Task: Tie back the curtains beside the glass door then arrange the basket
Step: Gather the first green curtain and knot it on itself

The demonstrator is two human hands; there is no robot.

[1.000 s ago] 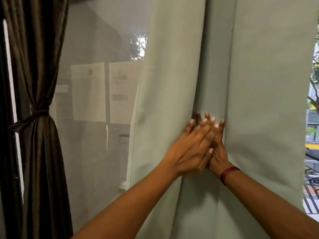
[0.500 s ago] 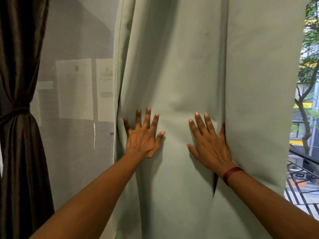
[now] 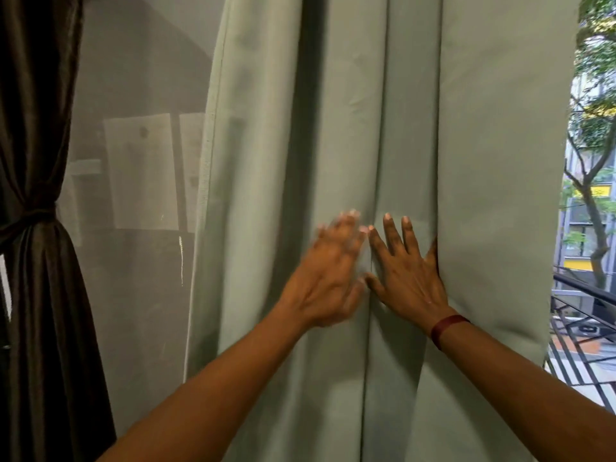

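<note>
A pale green curtain [image 3: 483, 161] hangs in front of me in several vertical folds. My left hand [image 3: 325, 281] lies flat on the cloth with straight fingers, blurred by motion. My right hand [image 3: 405, 275] presses flat on the curtain right beside it, fingers spread, a dark red band on its wrist. The two hands nearly touch at a fold between them. A dark brown curtain [image 3: 36, 128] at the far left is gathered by a tie-back [image 3: 30, 216]. No basket is in view.
A sheer white curtain [image 3: 140, 195] covers the glass door between the two heavy curtains, with papers showing dimly behind it. At the right edge a black railing [image 3: 586, 315], trees and a building show outside.
My left hand has slid right across the green curtain, pushing a fold toward my right hand. The two hands were apart half a second ago and now sit side by side.
</note>
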